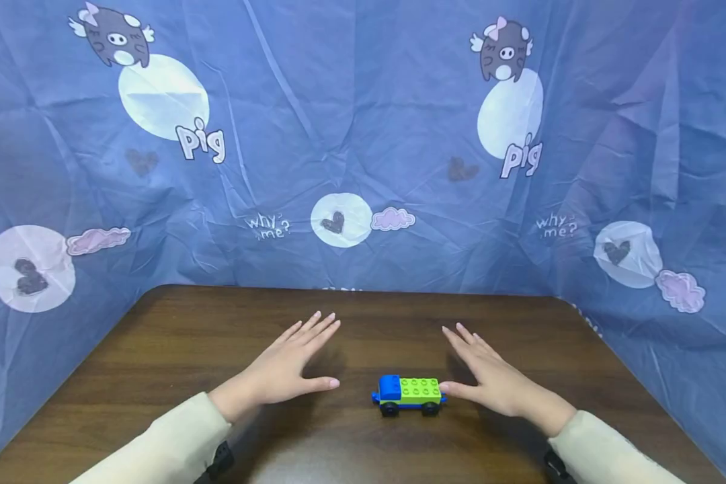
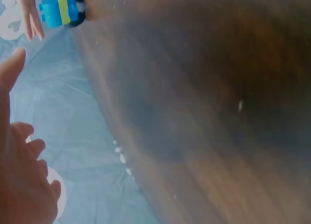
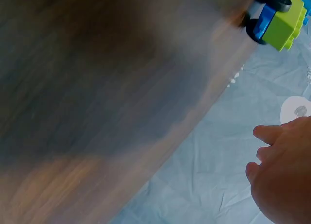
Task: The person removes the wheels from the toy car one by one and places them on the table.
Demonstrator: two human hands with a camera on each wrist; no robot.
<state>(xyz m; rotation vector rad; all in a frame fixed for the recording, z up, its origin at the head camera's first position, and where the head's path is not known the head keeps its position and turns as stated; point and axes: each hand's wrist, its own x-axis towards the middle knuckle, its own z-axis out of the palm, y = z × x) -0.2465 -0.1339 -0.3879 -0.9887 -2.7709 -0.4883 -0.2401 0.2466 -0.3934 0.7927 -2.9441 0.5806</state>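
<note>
On the left I see the left hand (image 1: 287, 366), fingers stretched and thumb spread wide, holding nothing, apart from the toy truck (image 1: 410, 395). The truck sits on its wheels (image 1: 390, 409) just right of the middle, near side, its blue cab (image 1: 389, 388) to the left and its lime studded block (image 1: 420, 391) to the right. I judge it light, stiff plastic, smooth but hard to break, and apt to roll left or right; I'd pinch the block across its near and far sides. At its right end is the right hand (image 1: 502, 386), fingers extended and grasping nothing; I can't tell whether its thumb touches the truck.

The brown wood-grain table (image 1: 175, 349) looks flat and fairly smooth, with rounded far corners. Creased blue cloth (image 1: 351, 121), printed with pigs and hearts, hangs left, far and right.
</note>
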